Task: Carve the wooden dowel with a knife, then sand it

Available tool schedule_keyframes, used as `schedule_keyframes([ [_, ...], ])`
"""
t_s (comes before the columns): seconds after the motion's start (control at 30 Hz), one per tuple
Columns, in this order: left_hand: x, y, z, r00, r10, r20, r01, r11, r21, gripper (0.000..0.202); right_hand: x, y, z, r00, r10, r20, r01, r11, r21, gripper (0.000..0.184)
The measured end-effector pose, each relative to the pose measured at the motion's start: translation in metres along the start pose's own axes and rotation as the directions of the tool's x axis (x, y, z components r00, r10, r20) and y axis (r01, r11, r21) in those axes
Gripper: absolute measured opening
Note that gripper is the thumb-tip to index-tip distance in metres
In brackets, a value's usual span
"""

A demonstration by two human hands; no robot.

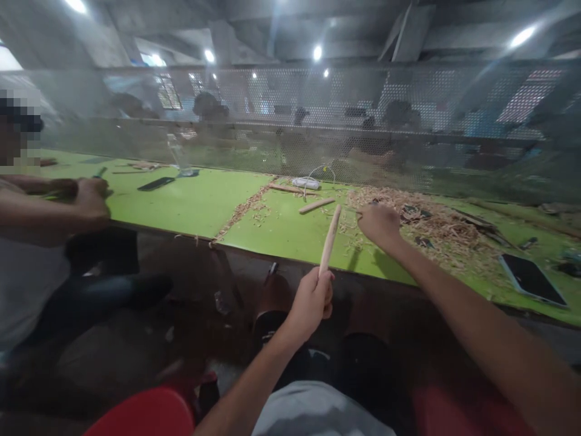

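My left hand is wrapped round the lower end of a pale wooden stick, which points up and away over the table's front edge. To the right of the stick's tip, my right hand is closed above the table. Something thin seems to stick out of it toward the stick, too blurred to name. Behind the stick, a second wooden stick lies on the green tabletop. A heap of wood shavings spreads beyond and to the right of my right hand.
A phone lies at the right, and another dark phone at the left. Near the mesh screen are a white power strip and a clear bottle. A co-worker's hands are at far left. A red stool stands below.
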State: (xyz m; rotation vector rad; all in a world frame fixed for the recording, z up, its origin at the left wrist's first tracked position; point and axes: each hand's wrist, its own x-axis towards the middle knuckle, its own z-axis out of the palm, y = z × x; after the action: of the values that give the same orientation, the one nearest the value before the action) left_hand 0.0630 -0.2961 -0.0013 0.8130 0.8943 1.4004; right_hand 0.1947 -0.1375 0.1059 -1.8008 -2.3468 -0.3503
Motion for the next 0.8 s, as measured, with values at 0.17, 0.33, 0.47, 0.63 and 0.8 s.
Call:
schedule_keyframes([
  [0.17,-0.005,0.008,0.004,0.992,-0.038,0.117,0.056,0.987,-0.149,0.05,-0.06,-0.038,0.014,0.978,-0.145,0.147,0.145,0.989,0.012,0.036],
  [0.33,-0.006,0.01,0.005,0.994,-0.016,0.109,0.033,0.987,-0.155,0.051,-0.083,-0.052,0.024,0.953,-0.238,0.187,0.243,0.97,-0.004,0.037],
  [0.47,-0.001,0.007,0.009,1.0,-0.018,0.017,0.02,0.996,-0.09,0.056,-0.083,-0.051,0.026,0.954,-0.256,0.153,0.256,0.966,0.02,0.039],
  [0.63,0.003,0.004,0.014,0.998,-0.028,-0.063,0.026,0.999,-0.032,0.052,-0.087,-0.051,0.029,0.952,-0.257,0.165,0.251,0.966,0.059,0.036],
  [0.8,0.003,0.003,0.013,0.998,-0.031,-0.053,0.03,0.999,-0.01,0.047,-0.084,-0.049,0.03,0.948,-0.277,0.154,0.272,0.961,0.054,0.038],
])
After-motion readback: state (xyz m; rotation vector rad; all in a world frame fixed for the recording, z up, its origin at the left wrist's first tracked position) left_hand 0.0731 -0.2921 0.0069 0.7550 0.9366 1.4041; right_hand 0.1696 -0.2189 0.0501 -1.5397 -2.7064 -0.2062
